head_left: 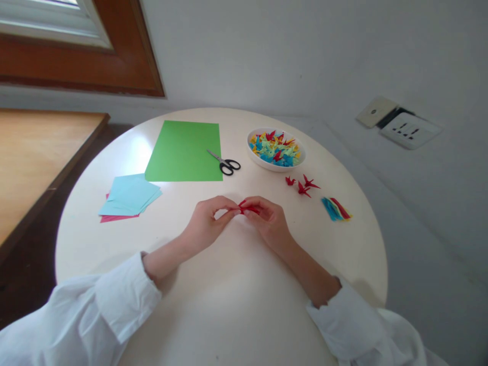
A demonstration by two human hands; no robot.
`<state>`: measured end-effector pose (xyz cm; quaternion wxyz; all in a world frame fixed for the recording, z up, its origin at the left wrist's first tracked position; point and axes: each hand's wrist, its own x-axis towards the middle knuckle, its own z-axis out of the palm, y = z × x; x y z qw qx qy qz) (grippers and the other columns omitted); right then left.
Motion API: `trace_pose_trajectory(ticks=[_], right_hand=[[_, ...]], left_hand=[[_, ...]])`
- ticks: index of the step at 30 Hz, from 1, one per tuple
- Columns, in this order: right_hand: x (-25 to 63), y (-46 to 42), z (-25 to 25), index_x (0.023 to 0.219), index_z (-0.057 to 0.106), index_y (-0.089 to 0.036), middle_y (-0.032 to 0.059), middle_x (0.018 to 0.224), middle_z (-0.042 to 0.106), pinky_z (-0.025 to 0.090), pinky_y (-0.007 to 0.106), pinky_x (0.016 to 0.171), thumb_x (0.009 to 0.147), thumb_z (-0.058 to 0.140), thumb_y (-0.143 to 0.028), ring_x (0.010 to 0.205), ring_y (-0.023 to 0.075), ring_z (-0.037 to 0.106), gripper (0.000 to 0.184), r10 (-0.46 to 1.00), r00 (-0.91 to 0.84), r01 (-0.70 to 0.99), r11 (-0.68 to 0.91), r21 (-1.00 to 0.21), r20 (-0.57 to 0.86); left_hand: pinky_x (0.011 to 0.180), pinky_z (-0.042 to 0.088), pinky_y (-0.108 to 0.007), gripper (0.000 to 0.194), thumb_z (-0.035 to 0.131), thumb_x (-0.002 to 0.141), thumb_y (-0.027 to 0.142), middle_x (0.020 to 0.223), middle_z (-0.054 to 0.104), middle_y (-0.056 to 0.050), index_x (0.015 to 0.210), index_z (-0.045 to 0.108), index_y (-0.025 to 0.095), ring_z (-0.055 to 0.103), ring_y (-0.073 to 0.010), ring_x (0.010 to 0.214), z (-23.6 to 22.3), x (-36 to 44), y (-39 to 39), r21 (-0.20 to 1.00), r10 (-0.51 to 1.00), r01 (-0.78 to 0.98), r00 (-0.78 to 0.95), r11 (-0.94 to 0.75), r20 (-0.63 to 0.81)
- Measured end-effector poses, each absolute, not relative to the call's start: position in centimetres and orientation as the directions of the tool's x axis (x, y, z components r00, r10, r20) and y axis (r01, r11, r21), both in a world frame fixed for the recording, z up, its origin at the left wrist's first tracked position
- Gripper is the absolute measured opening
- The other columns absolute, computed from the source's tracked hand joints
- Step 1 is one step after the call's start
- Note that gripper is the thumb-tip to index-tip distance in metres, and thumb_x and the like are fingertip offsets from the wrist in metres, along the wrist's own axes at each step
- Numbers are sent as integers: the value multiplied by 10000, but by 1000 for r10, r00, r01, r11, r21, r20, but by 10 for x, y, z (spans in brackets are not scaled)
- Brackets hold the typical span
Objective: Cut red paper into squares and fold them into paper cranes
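A small red folded paper [249, 207] is held between my two hands above the middle of the white table [244, 305]. My left hand [213, 218] pinches its left end between thumb and forefinger. On the other side my right hand [269, 218] grips it, its fingers covering part of the paper. To the right lie 3 red paper cranes [303, 188]. Behind them a white bowl [263, 161] holds many small cranes in red, yellow, blue and pale green.
Black-handled scissors [227, 165] rest partly on a green sheet [183, 152]. Light blue paper squares [129, 195] overlap pink paper [120, 218] at left. Folded coloured strips [335, 208] lie near the right edge. A wall socket [409, 129] and a wooden surface [41, 152] flank the table.
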<state>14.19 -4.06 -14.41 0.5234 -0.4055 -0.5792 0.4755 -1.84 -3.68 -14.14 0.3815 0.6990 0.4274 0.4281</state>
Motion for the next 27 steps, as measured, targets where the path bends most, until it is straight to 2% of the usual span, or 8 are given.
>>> trace_pose_trajectory(ticks=[9, 17, 27], right_hand=[[141, -43, -143, 745, 641, -192, 31, 798, 618, 532, 306, 726, 711, 632, -200, 764, 151, 617, 36, 953, -26, 70, 303, -950, 302], [140, -43, -145, 747, 624, -203, 34, 803, 604, 537, 289, 672, 738, 627, -256, 758, 153, 603, 54, 938, -40, 129, 347, -929, 345], [138, -42, -148, 755, 584, -194, 29, 785, 604, 513, 277, 673, 782, 583, -283, 736, 143, 591, 93, 949, -30, 196, 314, -929, 315]], left_hand=[[583, 417, -227, 153, 602, 741, 292, 627, 594, -6, 721, 632, 143, 518, -111, 600, -137, -14, -36, 963, 964, 178, 211, -200, 161], [571, 416, -233, 171, 616, 717, 301, 609, 618, -13, 707, 652, 134, 530, -115, 578, -136, -15, -36, 976, 975, 161, 193, -146, 114], [570, 432, -235, 162, 611, 711, 288, 628, 646, -21, 702, 659, 134, 555, -121, 585, -137, -14, -37, 977, 978, 180, 191, -119, 84]])
